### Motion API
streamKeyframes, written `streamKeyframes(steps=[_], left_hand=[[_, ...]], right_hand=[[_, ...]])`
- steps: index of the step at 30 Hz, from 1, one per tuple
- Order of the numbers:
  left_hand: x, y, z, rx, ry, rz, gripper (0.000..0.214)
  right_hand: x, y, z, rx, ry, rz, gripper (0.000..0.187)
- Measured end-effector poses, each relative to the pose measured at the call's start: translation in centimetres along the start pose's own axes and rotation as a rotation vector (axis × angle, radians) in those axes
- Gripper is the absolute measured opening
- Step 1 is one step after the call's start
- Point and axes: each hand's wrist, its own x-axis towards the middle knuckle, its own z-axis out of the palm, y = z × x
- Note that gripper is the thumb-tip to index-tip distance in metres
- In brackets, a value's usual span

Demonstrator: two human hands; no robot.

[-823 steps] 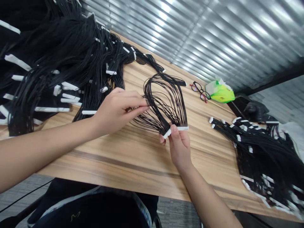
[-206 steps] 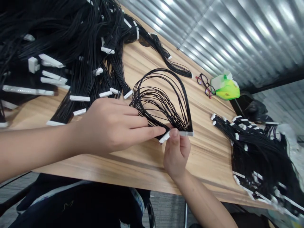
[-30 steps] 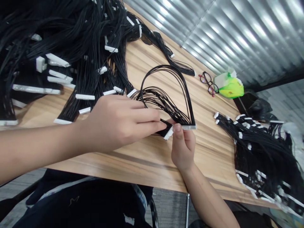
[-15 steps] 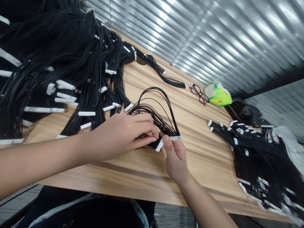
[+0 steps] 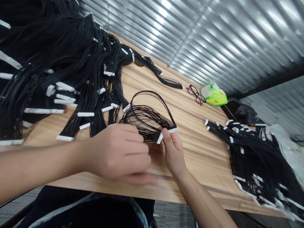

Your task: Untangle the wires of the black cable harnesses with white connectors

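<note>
A wire harness of thin black wires arches above the table, with two white connectors at its near end. My right hand pinches it there, thumb pressed beside the right connector. The other connector slants downward just left of the thumb. In front of the wires is my left hand, apart from the connectors. Its fingers are curled in and the thumb is blurred by motion; I cannot tell whether anything lies inside them.
A large heap of black wire harnesses with white connectors covers the table's left side. Another pile lies at the right. Eyeglasses and a green packet rest near the corrugated metal wall. The wooden table's near edge runs before me.
My left hand has pulled back from the connectors, toward me and slightly left, and its fingers have curled in. The looped wires have dropped and spread wider. My right hand keeps its hold.
</note>
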Motion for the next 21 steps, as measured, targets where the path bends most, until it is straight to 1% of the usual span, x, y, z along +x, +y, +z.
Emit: streamKeyframes(steps=[2, 4, 7, 10, 12, 14, 16, 18, 21], left_hand=[[-0.3, 0.6, 0.3, -0.162, -0.05, 0.017, 0.043], [-0.3, 0.7, 0.4, -0.224, -0.087, -0.015, 0.044], [0.2, 0.4, 0.0, -0.227, -0.057, -0.182, 0.041], [0.8, 0.0, -0.7, -0.24, -0.013, -0.379, 0.028], [0.9, -0.2, -0.8, -0.213, -0.007, -0.441, 0.02], [0.7, -0.3, -0.8, -0.09, 0.002, -0.426, 0.016], [0.4, -0.5, -0.7, 0.095, 0.01, -0.341, 0.011], [0.1, -0.7, -0.7, 0.231, 0.024, -0.245, 0.006], [0.0, -1.0, -0.8, 0.276, 0.024, -0.156, 0.007]], right_hand=[[0.2, -0.1, 0.1, 0.039, 0.004, 0.036, 0.049], [0.3, -0.2, 0.1, 0.058, -0.004, 0.054, 0.05], [0.2, -0.3, 0.2, 0.075, -0.009, 0.043, 0.05], [-0.1, -0.2, 0.1, 0.083, 0.001, 0.025, 0.048], [-0.2, -0.1, 0.1, 0.079, 0.003, 0.02, 0.047], [-0.4, -0.1, 0.1, 0.085, -0.003, 0.015, 0.047], [-0.6, -0.1, 0.1, 0.094, -0.002, 0.005, 0.046], [-0.8, -0.1, 0.2, 0.093, 0.002, -0.001, 0.047], [-1.0, -0.1, 0.2, 0.067, -0.01, -0.012, 0.046]])
